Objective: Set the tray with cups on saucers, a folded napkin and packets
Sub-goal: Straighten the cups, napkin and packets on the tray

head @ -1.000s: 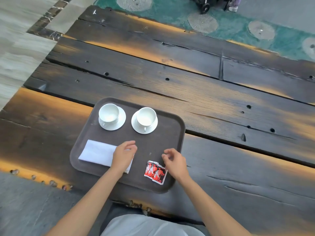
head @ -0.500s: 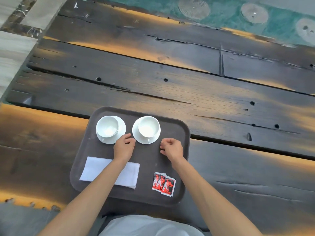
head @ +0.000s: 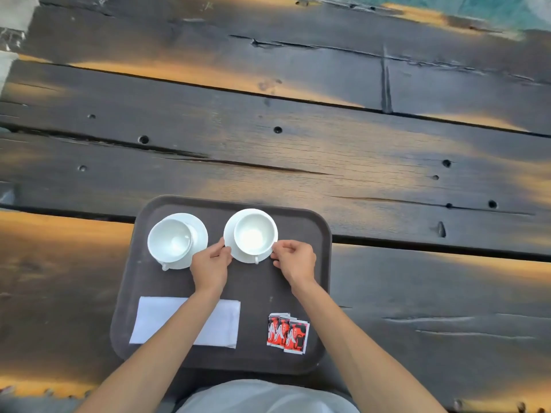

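Observation:
A dark brown tray [head: 301, 293] lies on the wooden table. At its far side stand two white cups on white saucers: the left cup [head: 170, 239] and the right cup [head: 254, 234] on its saucer [head: 238, 256]. My left hand [head: 210, 265] pinches the right saucer's left rim. My right hand [head: 295, 259] pinches that saucer's right rim. A folded white napkin [head: 222, 324] lies at the tray's near left, partly under my left forearm. Red, black and white packets [head: 287, 333] lie at the near right.
The table [head: 298, 150] is made of dark, weathered planks with cracks, gaps and bolt holes. A teal floor patch [head: 492, 10] shows beyond the far edge. My light clothing [head: 265, 397] is at the table's near edge.
Both hands left the napkin and packets and moved up the tray to the right saucer, now gripping its rim on either side. The camera view tilted downward and nearer.

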Tool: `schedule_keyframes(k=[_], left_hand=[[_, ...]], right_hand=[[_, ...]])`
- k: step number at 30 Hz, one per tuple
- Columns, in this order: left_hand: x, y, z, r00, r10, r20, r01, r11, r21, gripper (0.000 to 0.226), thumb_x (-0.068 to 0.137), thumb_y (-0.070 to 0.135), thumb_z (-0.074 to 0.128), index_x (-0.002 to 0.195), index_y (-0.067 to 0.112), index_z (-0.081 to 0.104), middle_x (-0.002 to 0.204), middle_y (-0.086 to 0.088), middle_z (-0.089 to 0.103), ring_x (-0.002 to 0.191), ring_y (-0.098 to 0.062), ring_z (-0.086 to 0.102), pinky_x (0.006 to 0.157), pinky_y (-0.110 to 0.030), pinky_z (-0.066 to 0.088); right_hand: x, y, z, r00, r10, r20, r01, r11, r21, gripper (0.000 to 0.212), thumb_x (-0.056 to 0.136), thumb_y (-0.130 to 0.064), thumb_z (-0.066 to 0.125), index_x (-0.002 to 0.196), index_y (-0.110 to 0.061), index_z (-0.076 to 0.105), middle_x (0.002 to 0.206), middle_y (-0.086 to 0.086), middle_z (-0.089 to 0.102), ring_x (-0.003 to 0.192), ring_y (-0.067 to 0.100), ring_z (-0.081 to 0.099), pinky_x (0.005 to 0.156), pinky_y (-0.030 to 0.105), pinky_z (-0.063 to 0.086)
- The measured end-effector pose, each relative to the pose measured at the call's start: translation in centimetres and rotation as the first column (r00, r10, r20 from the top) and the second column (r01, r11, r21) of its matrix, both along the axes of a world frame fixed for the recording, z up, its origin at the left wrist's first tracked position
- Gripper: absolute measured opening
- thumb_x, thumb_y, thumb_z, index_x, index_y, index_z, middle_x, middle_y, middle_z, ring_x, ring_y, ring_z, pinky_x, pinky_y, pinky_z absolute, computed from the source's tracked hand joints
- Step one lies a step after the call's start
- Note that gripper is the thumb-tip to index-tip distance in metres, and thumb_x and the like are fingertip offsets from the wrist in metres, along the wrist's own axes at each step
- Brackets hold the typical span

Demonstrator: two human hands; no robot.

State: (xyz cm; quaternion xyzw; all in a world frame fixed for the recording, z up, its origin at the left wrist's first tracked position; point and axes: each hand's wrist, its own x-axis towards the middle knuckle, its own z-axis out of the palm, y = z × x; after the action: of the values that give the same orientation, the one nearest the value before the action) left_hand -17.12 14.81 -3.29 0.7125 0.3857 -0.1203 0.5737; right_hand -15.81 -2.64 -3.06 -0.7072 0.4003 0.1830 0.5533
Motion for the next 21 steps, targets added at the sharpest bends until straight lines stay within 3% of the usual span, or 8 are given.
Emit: schedule_keyframes(k=[3,8,12,15,21], left_hand=[[0.3,-0.5,0.1,0.998,-0.054,-0.016,0.055,0.998,0.019,0.034,0.094,0.006,0.065,0.127,0.008,0.067,0.095,0.021,0.069,0.086,-0.009,0.071,0.098,-0.038,0.055],[0.8,-1.6,0.0,0.995,-0.102,-0.017,0.103,0.994,0.034,0.033,0.093,0.006,0.066,0.127,0.007,0.067,0.093,0.010,0.069,0.086,-0.017,0.072,0.099,-0.037,0.054],[1.0,-2.6,0.1,0.992,-0.124,-0.013,0.125,0.991,0.039,0.030,0.093,0.006,0.067,0.124,0.005,0.069,0.105,-0.002,0.074,0.089,-0.020,0.073,0.100,-0.040,0.055],[1.0,-3.3,0.2,0.988,-0.154,-0.009,0.155,0.986,0.067,0.029,0.093,0.006,0.067,0.122,0.006,0.070,0.101,-0.006,0.077,0.087,-0.021,0.074,0.098,-0.039,0.056],[0.6,-4.8,0.3,0.986,-0.166,-0.025,0.166,0.986,-0.001,0.030,0.093,0.006,0.068,0.123,0.005,0.069,0.117,-0.012,0.074,0.092,-0.020,0.074,0.093,-0.030,0.056]], right_hand=[[-0.2,-0.8,0.1,1.000,-0.013,-0.027,0.013,1.000,0.001,0.007,0.086,-0.020,0.075,0.084,-0.016,0.080,0.068,-0.003,0.077,0.071,0.010,0.077,0.069,0.026,0.065],[-0.7,-2.1,0.4,0.998,-0.037,-0.052,0.036,0.999,-0.019,0.008,0.087,-0.021,0.076,0.082,-0.016,0.080,0.067,-0.005,0.077,0.068,0.007,0.076,0.068,0.024,0.064],[-1.3,-3.0,0.7,0.997,-0.040,-0.059,0.037,0.998,-0.053,0.013,0.085,-0.020,0.072,0.075,-0.017,0.080,0.064,-0.005,0.076,0.062,0.006,0.074,0.067,0.022,0.063],[-1.8,-3.7,0.8,0.997,-0.031,-0.074,0.026,0.997,-0.070,0.017,0.085,-0.019,0.071,0.070,-0.017,0.079,0.062,-0.005,0.076,0.061,0.006,0.073,0.072,0.026,0.064],[-2.5,-5.3,1.1,0.995,-0.056,-0.084,0.046,0.993,-0.111,0.017,0.084,-0.016,0.069,0.071,-0.014,0.079,0.062,-0.003,0.076,0.053,0.003,0.069,0.076,0.032,0.065]])
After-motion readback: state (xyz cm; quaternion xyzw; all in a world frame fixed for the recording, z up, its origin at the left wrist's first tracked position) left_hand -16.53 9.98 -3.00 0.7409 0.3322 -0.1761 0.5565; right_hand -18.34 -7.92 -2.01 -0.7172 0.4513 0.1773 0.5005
